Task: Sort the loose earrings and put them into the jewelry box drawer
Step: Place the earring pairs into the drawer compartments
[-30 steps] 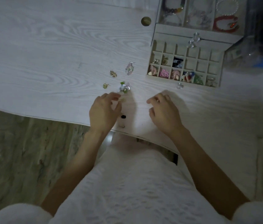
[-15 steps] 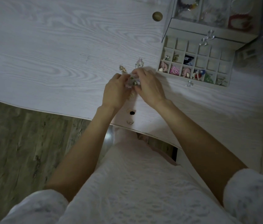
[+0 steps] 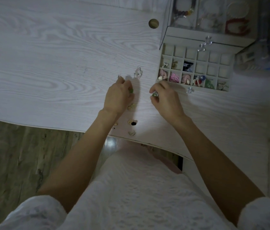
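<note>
Moved: both hands, together at one cluster half a second before, had drawn apart – each taking one green earring of the pair.
Left hand (image 3: 118,97): fingers curled, pinching a green earring (image 3: 131,90) just above the table (image 3: 48,63).
Right hand (image 3: 165,99): fingers curled round a second green bead (image 3: 155,94), just off the drawer's near-left corner.
Drawer (image 3: 194,87): pulled out of the box at the table's far right; near row mostly filled, far rows largely bare.
Loose pieces: a clear earring (image 3: 138,73) and a gold one (image 3: 120,78) lay beyond the left hand; small studs (image 3: 131,106) sat toward the table's near edge.
Risk – drop: a small bead in a fingertip pinch could slip, then roll off the near edge onto the floor.
Risk – sweep: the left wrist hung over the studs by the edge; a careless pull back might knock them off.
Risk – mix-up: dim light could land the pair in a cell already taken.
Writing: none legible; no brand or label could be read.
</note>
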